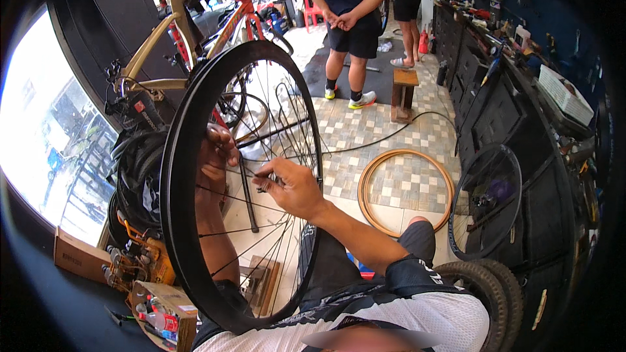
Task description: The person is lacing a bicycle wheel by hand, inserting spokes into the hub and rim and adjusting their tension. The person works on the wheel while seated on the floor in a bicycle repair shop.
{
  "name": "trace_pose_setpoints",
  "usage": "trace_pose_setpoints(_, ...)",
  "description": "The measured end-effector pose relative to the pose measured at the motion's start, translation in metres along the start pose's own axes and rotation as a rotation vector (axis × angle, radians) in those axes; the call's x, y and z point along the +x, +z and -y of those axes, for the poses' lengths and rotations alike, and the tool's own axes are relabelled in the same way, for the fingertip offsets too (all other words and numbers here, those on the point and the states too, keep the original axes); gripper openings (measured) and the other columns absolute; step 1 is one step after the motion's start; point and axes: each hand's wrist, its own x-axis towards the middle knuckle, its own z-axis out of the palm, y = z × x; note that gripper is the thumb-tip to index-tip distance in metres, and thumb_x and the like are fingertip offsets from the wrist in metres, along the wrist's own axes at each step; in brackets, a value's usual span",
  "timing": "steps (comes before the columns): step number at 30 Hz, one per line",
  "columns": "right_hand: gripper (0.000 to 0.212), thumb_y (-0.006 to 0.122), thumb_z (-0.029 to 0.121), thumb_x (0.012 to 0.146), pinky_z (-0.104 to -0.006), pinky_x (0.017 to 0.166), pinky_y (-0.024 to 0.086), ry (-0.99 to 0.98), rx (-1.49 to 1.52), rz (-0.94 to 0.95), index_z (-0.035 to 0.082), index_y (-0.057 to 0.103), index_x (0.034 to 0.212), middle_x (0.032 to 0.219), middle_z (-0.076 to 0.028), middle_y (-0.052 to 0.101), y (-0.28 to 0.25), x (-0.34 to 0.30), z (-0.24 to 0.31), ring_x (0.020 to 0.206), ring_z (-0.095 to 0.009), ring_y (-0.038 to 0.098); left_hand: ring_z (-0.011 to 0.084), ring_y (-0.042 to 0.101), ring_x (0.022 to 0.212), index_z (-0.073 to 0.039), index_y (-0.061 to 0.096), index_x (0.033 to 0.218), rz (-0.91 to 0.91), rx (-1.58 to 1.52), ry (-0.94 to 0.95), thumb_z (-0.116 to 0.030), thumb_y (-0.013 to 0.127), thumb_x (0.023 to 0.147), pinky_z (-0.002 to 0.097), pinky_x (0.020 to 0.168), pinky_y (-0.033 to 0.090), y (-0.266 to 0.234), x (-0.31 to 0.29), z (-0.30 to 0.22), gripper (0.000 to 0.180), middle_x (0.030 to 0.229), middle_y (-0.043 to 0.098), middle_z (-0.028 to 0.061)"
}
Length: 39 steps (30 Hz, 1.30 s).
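A bicycle wheel (175, 176) with a deep black rim and thin dark spokes stands upright before me, slightly tilted. My left hand (218, 150) reaches in behind the near side of the rim, its fingers curled among the spokes. What those fingers hold, if anything, is hidden. From the right, my right hand (293, 186) comes in near the wheel's middle with thumb and forefinger pinched together. A small dark piece shows at its fingertips beside the spokes, too small to name. The wheel's hub is not clearly visible.
Two tan hoops (405, 151) lie on the tiled floor beside another spoked wheel (486, 202). Tyres (486, 293) are at my right. A wooden stool (404, 94) and two people are ahead. Bicycles (156, 39) stand left; a cluttered workbench (495, 91) runs along the right.
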Motion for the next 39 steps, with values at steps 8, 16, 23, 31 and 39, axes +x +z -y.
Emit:
trace_pose_setpoints(8,0.02,0.073,0.017,0.097,-0.04,0.074,0.057,-0.107,0.032,0.083,0.006,0.07,0.113,0.097,-0.014,0.073,-0.001,-0.002,-0.003,0.088,-0.035,0.073,0.0209,0.058,0.099,-0.001,0.059,0.117,0.038,0.07,0.058,-0.037,0.056,0.108,0.0298,0.067,0.053,-0.002,-0.001,0.004,0.038,0.107,0.059,0.0111)
trace_pose_setpoints(16,0.025,0.087,0.016,0.087,-0.0248,0.052,0.036,-0.036,0.094,-0.034,0.004,0.073,0.103,0.079,0.0,0.068,-0.003,0.002,-0.003,0.057,-0.006,0.042,0.0211,0.056,0.106,-0.002,0.057,0.123,-0.023,0.083,0.025,-0.032,0.054,0.109,0.0307,0.073,0.051,0.002,-0.004,0.01,0.033,0.115,0.058,0.0115)
trace_pose_setpoints(23,0.024,0.085,0.017,0.089,-0.0276,0.057,0.041,-0.036,0.099,0.032,0.004,0.073,0.105,0.084,-0.005,0.07,-0.006,0.007,0.017,0.063,-0.011,0.05,0.0196,0.057,0.107,-0.002,0.059,0.122,0.022,0.033,0.05,-0.027,0.058,0.108,0.0307,0.074,0.051,0.005,-0.006,0.005,0.028,0.115,0.059,0.01)
trace_pose_setpoints(31,0.02,0.081,0.017,0.091,-0.035,0.071,0.055,-0.025,0.117,0.088,0.004,0.072,0.103,0.09,-0.012,0.073,-0.007,0.009,0.018,0.082,-0.025,0.074,0.0191,0.055,0.111,-0.002,0.058,0.126,0.069,0.089,0.006,-0.027,0.056,0.109,0.0312,0.075,0.051,0.003,-0.008,0.002,0.03,0.117,0.058,0.0096)
trace_pose_setpoints(39,0.021,0.078,0.019,0.095,-0.0328,0.067,0.054,-0.006,0.176,0.181,0.007,0.075,0.113,0.092,-0.011,0.076,-0.013,0.011,0.023,0.076,-0.022,0.073,0.0193,0.057,0.109,-0.005,0.059,0.12,0.087,0.093,0.052,-0.026,0.055,0.11,0.0321,0.075,0.053,0.012,-0.011,-0.001,0.024,0.115,0.059,0.0095)
